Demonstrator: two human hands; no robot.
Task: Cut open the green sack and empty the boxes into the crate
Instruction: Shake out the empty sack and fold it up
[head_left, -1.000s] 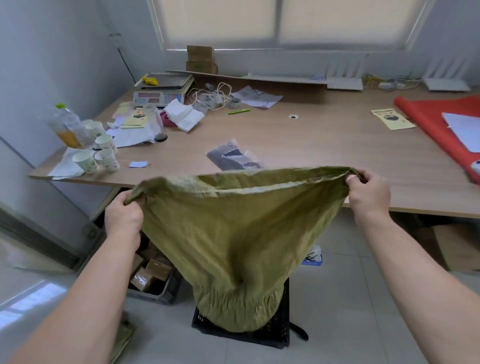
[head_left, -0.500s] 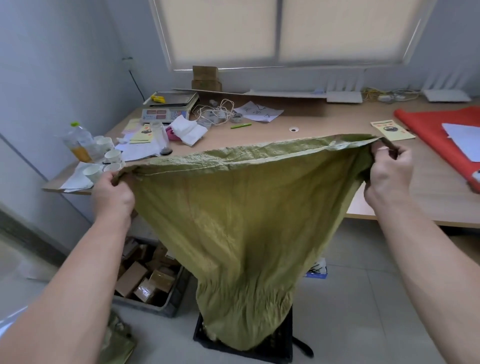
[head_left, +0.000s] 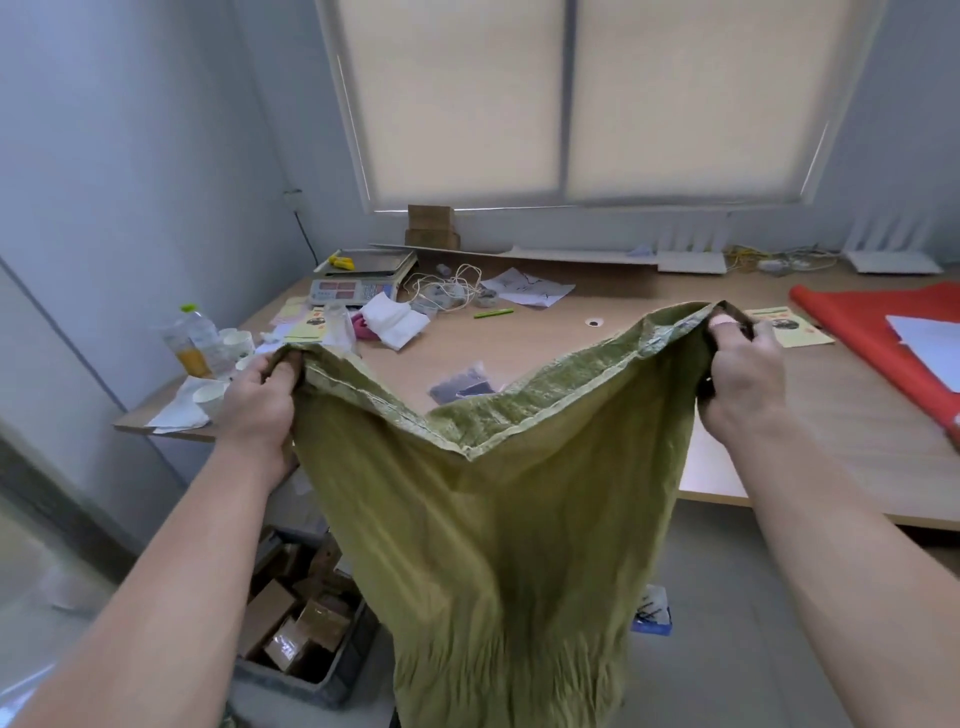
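You hold the sack (head_left: 483, 545) up in front of you, over the floor before the worktop (head_left: 571, 338). L hand (head_left: 260, 410) & R hand (head_left: 743, 379) each have fingers curled tight round one corner of the stitched end, which sags in a V btwn them. It's gripped high by that end, prob. so contents drop out below; can't tell if any's left. Boxes (head_left: 291, 644) lie in the crate (head_left: 332, 691), lower left, beside the sack.

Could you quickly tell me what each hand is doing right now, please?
Left hand: closed, gripping one top corner of the green sack.
Right hand: closed, gripping the sack's other top corner.
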